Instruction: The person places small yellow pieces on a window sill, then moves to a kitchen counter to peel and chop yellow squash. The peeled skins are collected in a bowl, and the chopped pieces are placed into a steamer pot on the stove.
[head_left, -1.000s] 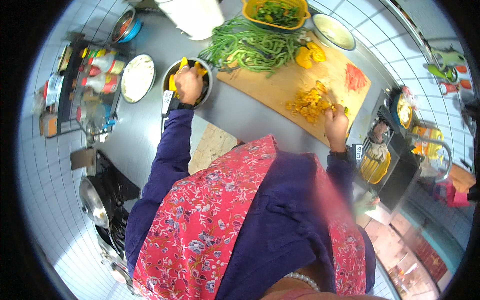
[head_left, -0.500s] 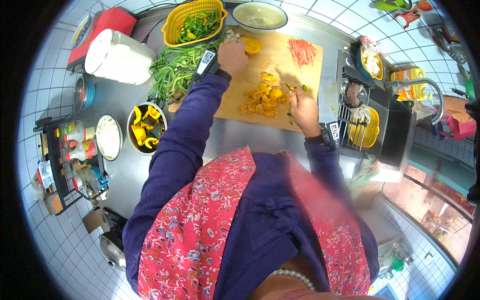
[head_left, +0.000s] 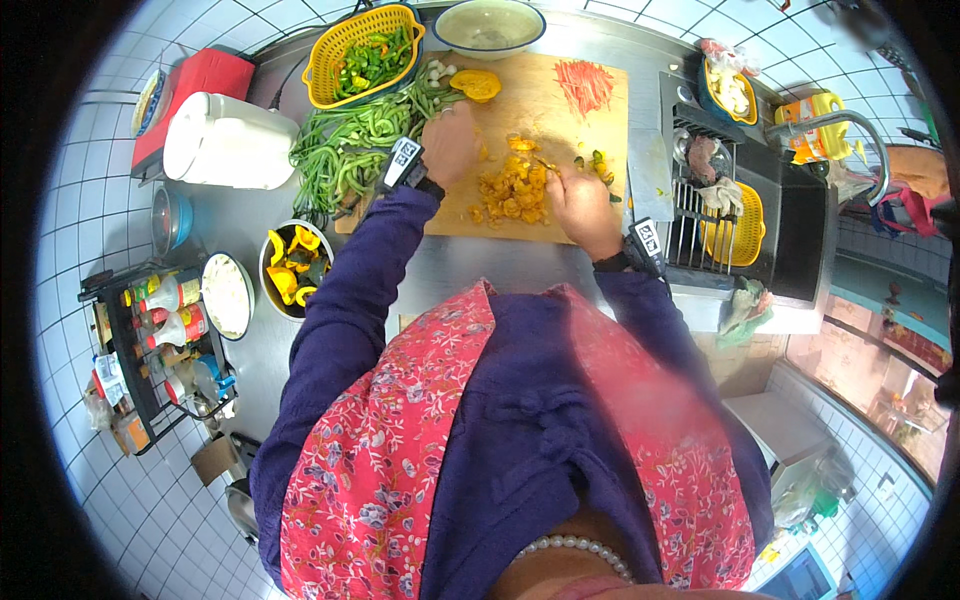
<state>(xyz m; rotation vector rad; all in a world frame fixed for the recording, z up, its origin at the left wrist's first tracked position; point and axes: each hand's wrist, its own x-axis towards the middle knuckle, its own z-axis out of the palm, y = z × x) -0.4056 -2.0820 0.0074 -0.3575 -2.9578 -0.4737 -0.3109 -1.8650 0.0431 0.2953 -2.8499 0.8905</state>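
Clearly chopping: right hand [head_left: 580, 205] is curled shut, apparently round a knife handle, and left hand [head_left: 452, 145] rests loosely cupped beside the orange pepper pieces [head_left: 512, 190] between them on the cutting board [head_left: 560, 130]; keep left fingertips tucked back.

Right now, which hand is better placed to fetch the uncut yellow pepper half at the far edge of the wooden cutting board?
Left, probably. The left hand is closest to the yellow pepper half; the right hand is busy at the chopped pile.
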